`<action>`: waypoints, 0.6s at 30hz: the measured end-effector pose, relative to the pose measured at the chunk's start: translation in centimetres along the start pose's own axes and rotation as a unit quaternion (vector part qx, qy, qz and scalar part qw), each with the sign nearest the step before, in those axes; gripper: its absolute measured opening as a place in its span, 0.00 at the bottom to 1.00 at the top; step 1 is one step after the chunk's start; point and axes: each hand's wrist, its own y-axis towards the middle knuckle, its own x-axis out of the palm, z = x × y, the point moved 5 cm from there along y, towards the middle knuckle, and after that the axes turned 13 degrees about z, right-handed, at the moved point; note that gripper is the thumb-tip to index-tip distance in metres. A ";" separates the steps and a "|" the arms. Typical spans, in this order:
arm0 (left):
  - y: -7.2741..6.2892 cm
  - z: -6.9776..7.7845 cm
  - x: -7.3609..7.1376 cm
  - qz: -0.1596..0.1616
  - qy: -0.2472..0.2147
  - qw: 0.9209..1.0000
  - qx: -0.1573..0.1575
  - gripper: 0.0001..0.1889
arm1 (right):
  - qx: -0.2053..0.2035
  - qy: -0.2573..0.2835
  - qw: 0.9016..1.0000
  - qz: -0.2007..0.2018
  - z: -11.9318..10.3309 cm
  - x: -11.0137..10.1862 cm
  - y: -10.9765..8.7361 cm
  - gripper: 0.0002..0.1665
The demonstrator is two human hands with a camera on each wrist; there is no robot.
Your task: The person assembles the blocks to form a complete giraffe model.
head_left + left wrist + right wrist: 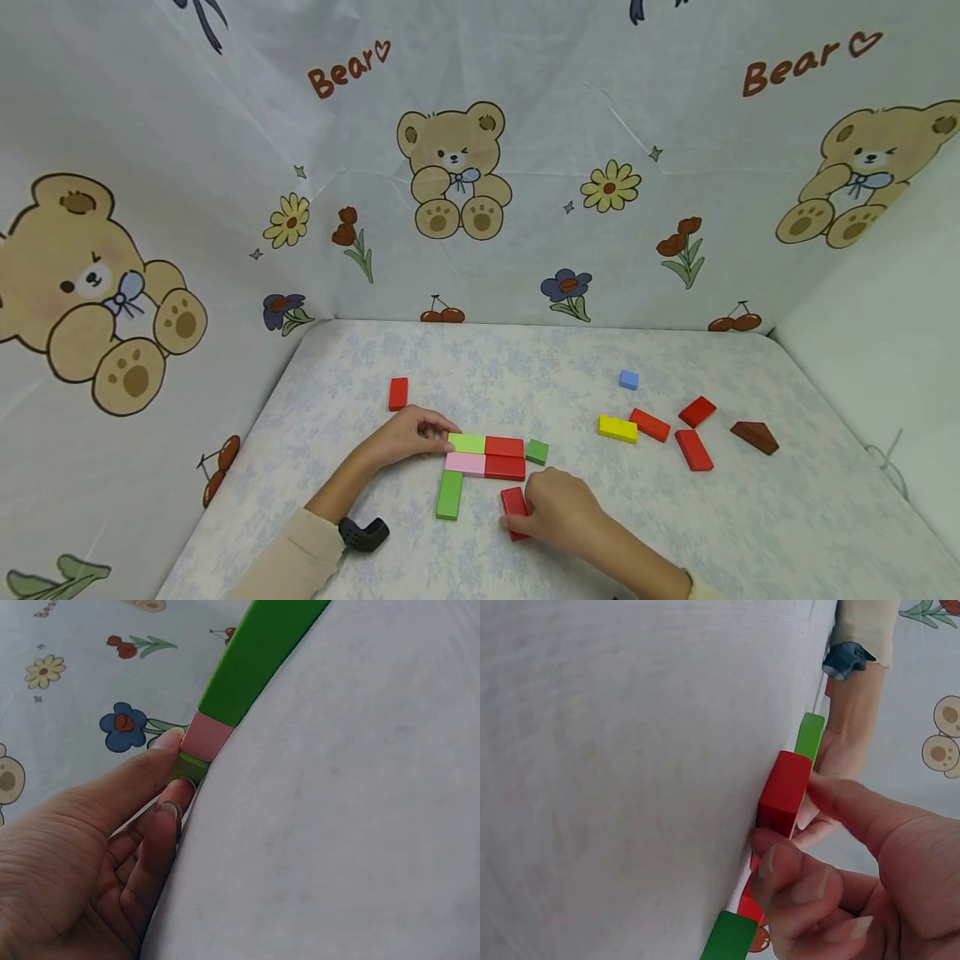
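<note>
In the head view, a flat cluster lies mid-table: a light green block (pixel 468 443), a pink block (pixel 465 464) and two red blocks (pixel 505 468) side by side. A long green block (pixel 449 496) extends toward the person from the pink one. At the cluster's left end, my left hand (pixel 408 435) pinches the light green block between thumb and fingers; the left wrist view shows the thumb tip by the pink block (pixel 208 736). My right hand (pixel 562 512) grips a separate red block (pixel 514 502) by its long sides, nearer the person. A small green block (pixel 537 452) sits right of the cluster.
One red block (pixel 398 394) lies beyond the left hand. Toward the right are a blue block (pixel 628 380), a yellow block (pixel 617 428), several red blocks (pixel 693 451) and a brown wedge-shaped block (pixel 756 436). A printed bear curtain hangs behind the table.
</note>
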 end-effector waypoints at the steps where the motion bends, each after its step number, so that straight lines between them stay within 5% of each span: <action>1: 0.0 0.0 0.0 0.000 0.000 1.000 0.001 0.13 | 0.002 -0.006 1.000 0.002 -0.1 0.1 0.1 0.30; 7: 0.0 0.0 0.0 -0.002 -0.001 1.000 0.002 0.13 | 0.010 -0.023 1.000 0.007 -0.1 0.1 0.2 0.28; 18: -0.1 0.1 0.0 -0.006 -0.001 1.000 0.003 0.13 | 0.000 0.036 0.999 -0.020 1.2 -0.6 0.0 0.20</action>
